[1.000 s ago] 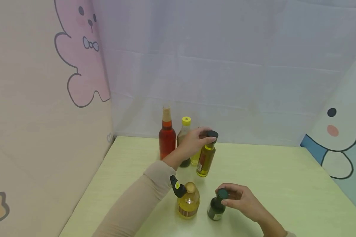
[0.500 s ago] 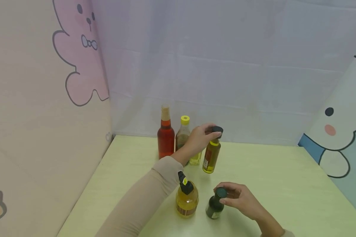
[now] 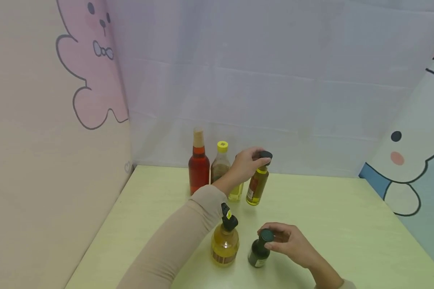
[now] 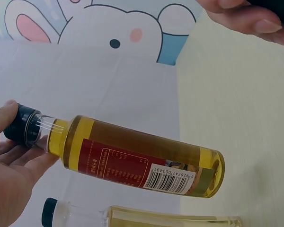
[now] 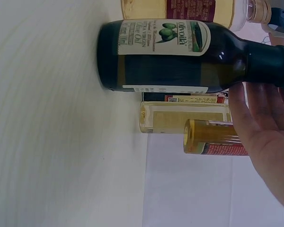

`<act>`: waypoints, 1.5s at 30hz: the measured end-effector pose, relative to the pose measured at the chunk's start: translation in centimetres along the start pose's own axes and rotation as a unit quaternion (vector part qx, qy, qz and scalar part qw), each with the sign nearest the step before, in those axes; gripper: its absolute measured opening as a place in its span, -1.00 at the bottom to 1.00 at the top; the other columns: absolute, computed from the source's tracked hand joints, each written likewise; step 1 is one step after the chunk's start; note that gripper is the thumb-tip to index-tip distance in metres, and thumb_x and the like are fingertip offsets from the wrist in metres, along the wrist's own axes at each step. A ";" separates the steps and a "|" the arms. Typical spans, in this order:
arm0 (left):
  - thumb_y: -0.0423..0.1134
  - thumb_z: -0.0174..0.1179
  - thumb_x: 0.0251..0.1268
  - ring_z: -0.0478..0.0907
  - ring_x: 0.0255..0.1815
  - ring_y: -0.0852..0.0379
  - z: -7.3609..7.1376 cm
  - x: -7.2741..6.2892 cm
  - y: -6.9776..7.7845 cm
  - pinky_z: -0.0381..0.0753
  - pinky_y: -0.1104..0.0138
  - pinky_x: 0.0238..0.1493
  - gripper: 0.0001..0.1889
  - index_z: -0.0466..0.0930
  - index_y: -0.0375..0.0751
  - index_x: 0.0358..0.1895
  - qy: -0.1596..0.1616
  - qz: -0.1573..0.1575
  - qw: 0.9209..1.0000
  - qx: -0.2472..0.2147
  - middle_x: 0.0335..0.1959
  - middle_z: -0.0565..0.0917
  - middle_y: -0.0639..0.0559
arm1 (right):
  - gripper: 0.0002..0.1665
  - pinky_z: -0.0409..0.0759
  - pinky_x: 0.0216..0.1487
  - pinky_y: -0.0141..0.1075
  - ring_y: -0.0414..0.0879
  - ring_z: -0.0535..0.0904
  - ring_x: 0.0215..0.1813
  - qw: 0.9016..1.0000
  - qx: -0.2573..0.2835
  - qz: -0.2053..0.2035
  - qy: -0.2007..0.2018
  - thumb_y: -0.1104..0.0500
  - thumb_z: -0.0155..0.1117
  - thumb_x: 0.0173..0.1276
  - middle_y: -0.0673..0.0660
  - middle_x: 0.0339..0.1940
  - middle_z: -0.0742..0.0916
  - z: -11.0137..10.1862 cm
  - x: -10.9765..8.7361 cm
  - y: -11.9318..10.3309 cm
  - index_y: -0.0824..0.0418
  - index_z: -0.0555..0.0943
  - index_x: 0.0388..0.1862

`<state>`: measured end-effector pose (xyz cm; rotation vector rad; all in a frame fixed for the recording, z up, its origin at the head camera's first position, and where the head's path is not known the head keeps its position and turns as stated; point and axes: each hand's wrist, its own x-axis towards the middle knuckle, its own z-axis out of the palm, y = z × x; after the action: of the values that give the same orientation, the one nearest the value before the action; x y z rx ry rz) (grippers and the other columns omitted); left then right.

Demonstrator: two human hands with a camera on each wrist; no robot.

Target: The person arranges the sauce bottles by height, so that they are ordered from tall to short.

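My left hand (image 3: pixel 246 163) pinches the black cap of a bottle of golden oil (image 3: pixel 257 186), which hangs slightly tilted above the table at the back. In the left wrist view its red label and barcode face the camera, thumb and fingers on either side of the cap (image 4: pixel 24 125). Nearer the front, my right hand (image 3: pixel 291 243) holds the neck of a dark green olive oil bottle (image 3: pixel 258 252). The right wrist view shows that bottle's cream label (image 5: pixel 165 37) with green olives; its base is close over the table. A round-bodied oil bottle (image 3: pixel 224 249) stands to its left.
At the back left are a tall red bottle (image 3: pixel 199 172), a yellow-capped bottle (image 3: pixel 220 164) and a pale oil bottle (image 3: pixel 235 193), the latter two partly behind my left hand and forearm. A pale curtain (image 3: pixel 275 100) rises behind the table (image 3: pixel 329 216).
My left hand has carried the golden oil bottle rightward and a little up, away from the pale oil bottle. The right hand keeps its hold on the olive oil bottle. The head view has shifted slightly.
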<state>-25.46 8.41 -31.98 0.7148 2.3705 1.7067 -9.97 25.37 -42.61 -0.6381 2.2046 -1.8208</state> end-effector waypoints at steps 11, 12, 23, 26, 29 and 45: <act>-0.12 0.10 0.48 0.51 0.13 0.06 0.1 1.2 -0.4 0.54 0.23 0.06 -0.58 0.41 -0.16 0.31 -0.016 -0.020 0.998 0.065 0.14 0.56 -0.05 | -0.68 0.59 0.02 -0.26 -0.02 0.64 0.04 0.999 0.017 -0.025 -0.013 0.41 0.21 0.38 0.12 -0.03 0.71 0.0 0.0 0.1 0.49 0.51 0.09; -0.12 0.10 0.48 0.50 0.15 0.05 0.1 1.3 -0.4 0.54 0.23 0.06 -0.58 0.40 -0.17 0.31 -0.019 -0.020 0.997 0.068 0.16 0.55 -0.06 | -0.68 0.59 0.01 -0.26 -0.01 0.64 0.03 0.999 0.017 -0.027 -0.013 0.41 0.21 0.37 0.12 -0.03 0.71 0.0 0.0 0.1 0.49 0.51 0.09; -0.14 0.08 0.49 0.49 0.19 0.04 0.0 2.0 -0.9 0.52 0.19 0.10 -0.63 0.41 -0.17 0.26 -0.029 -0.027 0.997 0.061 0.15 0.55 -0.06 | -0.69 0.60 0.01 -0.24 0.02 0.65 0.01 1.000 0.011 -0.022 -0.008 0.40 0.23 0.36 0.14 -0.03 0.71 0.0 0.2 0.2 0.45 0.54 0.08; -0.14 0.07 0.50 0.49 0.17 0.02 0.2 2.3 -1.2 0.52 0.19 0.09 -0.62 0.38 -0.20 0.26 -0.033 -0.030 0.997 0.056 0.15 0.54 -0.09 | -0.69 0.60 0.00 -0.25 0.02 0.66 0.01 1.000 0.008 -0.027 -0.008 0.40 0.22 0.37 0.15 -0.03 0.71 -0.1 0.2 0.1 0.46 0.54 0.08; -0.15 0.05 0.51 0.50 0.15 0.02 0.5 2.4 -1.5 0.54 0.19 0.07 -0.62 0.34 -0.22 0.26 -0.039 -0.037 0.997 0.050 0.16 0.52 -0.13 | -0.68 0.60 0.01 -0.26 0.01 0.65 0.01 1.000 0.011 -0.027 -0.008 0.40 0.22 0.37 0.15 -0.02 0.71 -0.1 0.2 0.1 0.47 0.53 0.09; -0.18 -0.03 0.55 0.49 0.14 -0.02 0.7 2.4 -1.7 0.51 0.16 0.10 -0.66 0.27 -0.23 0.24 -0.066 -0.052 0.993 0.085 0.16 0.48 -0.18 | -0.69 0.60 0.00 -0.25 -0.01 0.66 -0.02 0.999 0.020 -0.047 -0.006 0.45 0.23 0.33 0.11 -0.05 0.72 0.2 0.1 0.1 0.49 0.53 0.05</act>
<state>-27.84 9.67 -33.41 0.6924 2.4345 1.3855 -9.97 25.21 -42.76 -0.7543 2.1591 -1.8949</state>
